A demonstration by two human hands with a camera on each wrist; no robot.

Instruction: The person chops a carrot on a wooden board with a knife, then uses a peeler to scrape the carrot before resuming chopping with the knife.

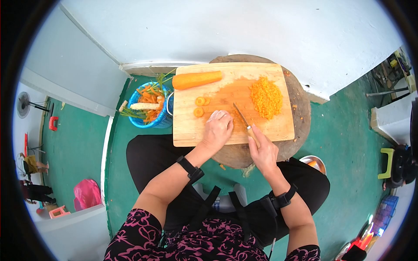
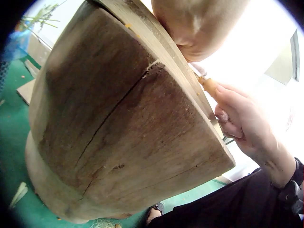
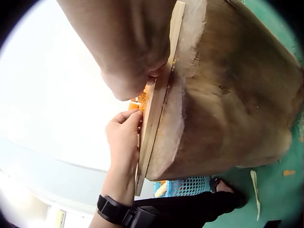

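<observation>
My right hand (image 1: 264, 153) grips the wooden handle of a knife (image 1: 241, 115), its blade pointing up and left over the cutting board (image 1: 187, 132). Just left of the blade, my left hand (image 1: 219, 128) bends its fingers down onto the board, holding a carrot piece largely hidden beneath them. Orange bits show beside those fingertips in the right wrist view. A heap of minced carrot (image 1: 266, 98) lies on the board's right side. Several carrot slices (image 1: 199, 112) lie left of the left hand, and a whole peeled carrot (image 1: 197, 80) rests along the far left edge.
A round wooden stump (image 1: 300, 113) carries the board. On the green floor to the left stands a blue basket (image 1: 150, 124) of peelings and greens. A metal bowl (image 1: 323, 164) sits by the right knee. Behind the stump rises a white wall (image 1: 244, 30).
</observation>
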